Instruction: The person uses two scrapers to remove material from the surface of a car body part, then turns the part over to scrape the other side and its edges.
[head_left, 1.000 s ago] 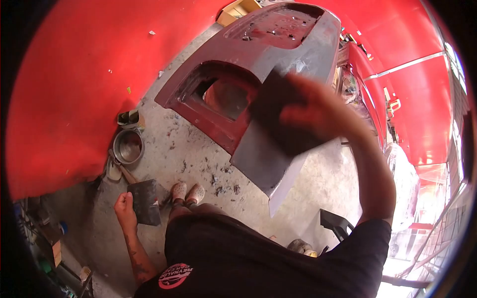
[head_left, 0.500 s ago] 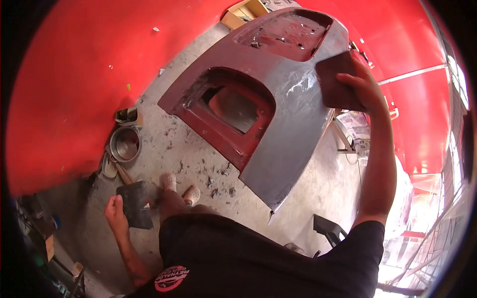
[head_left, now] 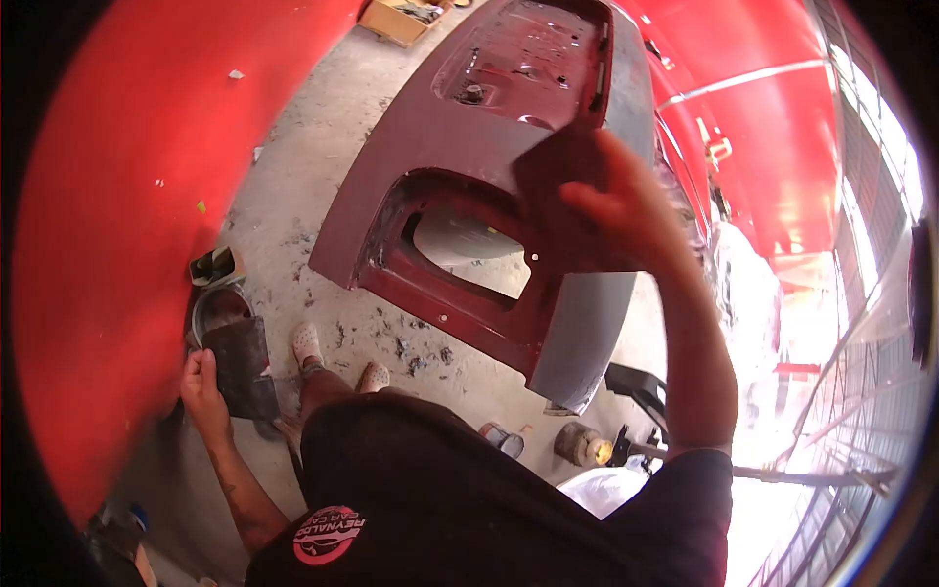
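A dark red car body panel (head_left: 460, 127) with a window-shaped opening stands in front of me, its right side coated grey. My right hand (head_left: 626, 210) holds a dark flat spreader (head_left: 558, 186) against the panel near the opening's upper right. My left hand (head_left: 201, 386) hangs low at my side and grips a second dark flat board (head_left: 240, 367) by its edge. My feet in light shoes stand on the concrete below the panel.
A metal can (head_left: 217, 305) and a small container (head_left: 215, 264) sit on the floor by the red wall (head_left: 117, 196) at left. A cardboard box (head_left: 396, 18) lies at the top. Small cans (head_left: 582, 445) and a dark stand (head_left: 636, 386) sit under the panel's right end.
My right hand with the spreader has swept from the panel's upper right edge down and left to beside the opening. My view has shifted. The left hand and board rose slightly toward the can.
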Tool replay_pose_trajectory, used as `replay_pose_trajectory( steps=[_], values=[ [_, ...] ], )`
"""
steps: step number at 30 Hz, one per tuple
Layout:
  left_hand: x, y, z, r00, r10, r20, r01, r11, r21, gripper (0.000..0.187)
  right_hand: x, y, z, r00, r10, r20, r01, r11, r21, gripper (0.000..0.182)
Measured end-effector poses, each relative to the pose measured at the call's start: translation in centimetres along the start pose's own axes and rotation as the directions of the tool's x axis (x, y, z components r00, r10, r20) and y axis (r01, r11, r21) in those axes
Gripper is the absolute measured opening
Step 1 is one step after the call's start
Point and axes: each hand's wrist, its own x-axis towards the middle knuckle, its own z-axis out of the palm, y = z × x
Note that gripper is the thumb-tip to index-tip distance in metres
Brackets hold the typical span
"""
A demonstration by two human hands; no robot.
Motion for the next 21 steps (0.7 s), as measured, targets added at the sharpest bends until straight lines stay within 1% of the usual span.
replay_pose_trajectory(
  steps=[1,2,3,4,5,6,7,8,9,10,12,13,14,15,16,17,19,20,21],
  values=[
    [1.3,0.6,0.1,1.0,0.003,0.025,-0.003,1.0,0.0,0.024,0.0,-2.4,0.7,0.999,0.045,0.018,-0.043,0.995,-0.093,0.055],
    [2.6,1.2,0.2,0.997,-0.019,0.07,0.024,0.998,-0.066,0.024,0.1,-2.0,0.4,0.998,0.068,0.008,-0.067,0.993,-0.095,0.055],
    [3.5,1.4,0.3,0.993,-0.046,0.109,0.061,0.989,-0.133,0.024,0.5,-1.0,-0.2,0.999,0.038,-0.031,-0.032,0.987,0.159,0.047],
    [4.2,1.3,0.1,0.991,-0.055,0.122,0.072,0.988,-0.135,0.024,0.6,0.0,-1.3,0.997,0.016,-0.075,0.015,0.917,0.398,0.04],
    [5.0,1.0,-0.2,0.992,-0.045,0.115,0.059,0.991,-0.123,0.024,0.3,0.4,-3.3,0.973,0.224,-0.06,-0.161,0.84,0.517,0.038],
    [5.7,0.6,-0.5,0.994,-0.031,0.105,0.043,0.992,-0.115,0.023,-0.4,2.3,-4.8,0.94,0.317,-0.127,-0.186,0.787,0.588,0.04],
    [6.3,0.1,-1.0,0.993,-0.037,0.113,0.051,0.991,-0.121,0.023,-1.2,3.3,-6.0,0.903,0.419,-0.096,-0.275,0.734,0.621,0.041],
    [6.8,-0.6,-1.6,0.991,-0.009,0.133,0.021,0.996,-0.086,0.023,-2.0,5.3,-6.3,0.875,0.465,-0.136,-0.315,0.76,0.568,0.04],
    [7.2,-0.7,-1.8,0.988,0.018,0.151,-0.01,0.999,-0.05,0.022,-1.9,5.5,-6.0,0.846,0.504,-0.176,-0.357,0.779,0.516,0.039],
    [7.5,-0.6,-1.7,0.988,0.013,0.153,-0.005,0.999,-0.053,0.022,-1.6,5.5,-5.8,0.845,0.506,-0.175,-0.361,0.78,0.511,0.039],
    [7.7,0.1,-1.5,0.986,-0.061,0.154,0.071,0.995,-0.066,0.022,-0.5,4.7,-4.0,0.869,0.464,-0.169,-0.324,0.794,0.514,0.04],
    [8.0,0.5,-1.4,0.986,-0.066,0.155,0.076,0.995,-0.061,0.022,0.5,4.5,-3.4,0.869,0.468,-0.164,-0.329,0.792,0.515,0.04],
    [8.2,0.8,-1.2,0.986,-0.049,0.158,0.061,0.996,-0.07,0.022,2.0,4.6,-3.1,0.913,0.372,-0.166,-0.31,0.899,0.309,0.043],
    [8.5,0.8,-1.1,0.987,-0.032,0.16,0.046,0.996,-0.08,0.022,3.0,4.4,-2.5,0.951,0.274,-0.146,-0.264,0.961,0.088,0.047],
    [8.6,0.8,-1.1,0.986,-0.036,0.162,0.05,0.995,-0.081,0.022,3.9,2.2,-1.1,0.955,0.231,-0.184,-0.226,0.973,0.051,0.05],
    [8.8,0.7,-1.1,0.985,-0.038,0.166,0.054,0.994,-0.096,0.023,4.4,1.3,-0.5,0.955,0.234,-0.182,-0.229,0.972,0.049,0.05],
    [9.2,0.1,-1.6,0.985,-0.04,0.169,0.059,0.992,-0.111,0.023,5.3,0.2,0.1,0.979,0.175,-0.105,-0.175,0.985,0.004,0.052],
    [9.3,-0.8,-2.4,0.989,-0.035,0.145,0.048,0.995,-0.087,0.023,5.1,-0.9,-0.8,0.975,0.188,-0.115,-0.189,0.982,0.003,0.05],
    [9.1,-1.5,-3.1,0.992,-0.035,0.119,0.043,0.997,-0.063,0.023,4.2,-0.4,-1.7,0.977,0.185,-0.103,-0.186,0.982,-0.004,0.05]
  ],
)
